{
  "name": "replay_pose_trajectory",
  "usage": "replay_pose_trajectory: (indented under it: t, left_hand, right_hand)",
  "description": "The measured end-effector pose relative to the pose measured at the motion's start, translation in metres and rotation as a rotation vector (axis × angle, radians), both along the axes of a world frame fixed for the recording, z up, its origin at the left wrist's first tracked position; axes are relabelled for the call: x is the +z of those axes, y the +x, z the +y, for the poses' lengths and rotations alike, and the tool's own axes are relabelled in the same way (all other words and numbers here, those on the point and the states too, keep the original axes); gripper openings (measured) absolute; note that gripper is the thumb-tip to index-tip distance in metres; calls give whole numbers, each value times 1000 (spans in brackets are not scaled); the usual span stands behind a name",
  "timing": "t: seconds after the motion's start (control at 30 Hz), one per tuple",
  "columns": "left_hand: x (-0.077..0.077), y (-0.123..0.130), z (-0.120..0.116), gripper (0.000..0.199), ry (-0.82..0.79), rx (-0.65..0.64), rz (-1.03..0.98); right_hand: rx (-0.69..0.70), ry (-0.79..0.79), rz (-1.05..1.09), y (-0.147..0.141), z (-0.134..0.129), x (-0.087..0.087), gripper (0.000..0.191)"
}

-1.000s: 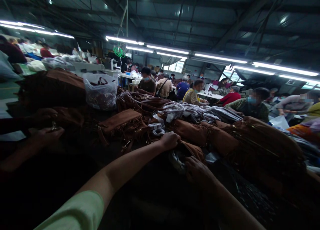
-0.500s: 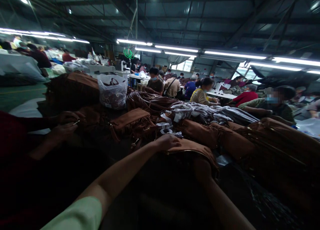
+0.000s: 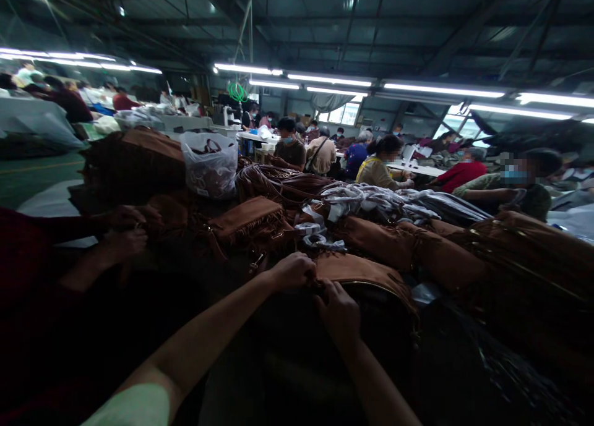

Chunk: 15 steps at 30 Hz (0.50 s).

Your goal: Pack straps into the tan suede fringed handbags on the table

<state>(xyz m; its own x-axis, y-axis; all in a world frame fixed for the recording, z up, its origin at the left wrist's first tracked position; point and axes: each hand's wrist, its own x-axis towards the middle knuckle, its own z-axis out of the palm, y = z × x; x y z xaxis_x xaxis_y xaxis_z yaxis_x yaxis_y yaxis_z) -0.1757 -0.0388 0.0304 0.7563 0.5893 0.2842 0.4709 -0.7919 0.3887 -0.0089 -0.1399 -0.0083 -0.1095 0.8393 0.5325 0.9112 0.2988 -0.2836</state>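
A brown leather bag (image 3: 357,269) with a gold zipper along its near edge lies in front of me. My left hand (image 3: 293,270) has its fingers closed at the bag's left end. Just to the right and nearer to me, my right hand (image 3: 340,308) pinches at the same left end of the bag, close to the zipper's end. The two hands almost meet. What exactly lies between the fingertips is too dark and small to make out. The bag's underside is lost in shadow.
Fringed brown bag (image 3: 248,217) behind the left hand; white-wrapped straps (image 3: 380,200) behind the bag; clear plastic bag (image 3: 211,166) further back. More brown bags (image 3: 445,259) lie at right. Another person's hands (image 3: 123,240) work at left. Several people sit at tables beyond.
My right hand has come out from under the bag's right part and moved left to the bag's left end. My left hand has shifted slightly left, from the bag's top to its end, fingers now closed.
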Motion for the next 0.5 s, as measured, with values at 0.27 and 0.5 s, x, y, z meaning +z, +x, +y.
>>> replay_pose_trajectory:
  t: [0.27, 0.5]
  left_hand:
    - [2, -22, -5, 68, -280, 31, -277]
    - [-14, -5, -13, 33, -132, 21, -195]
  right_hand:
    - [19, 65, 148, -11, 11, -4, 29]
    - [102, 20, 326, -13, 8, -8, 15]
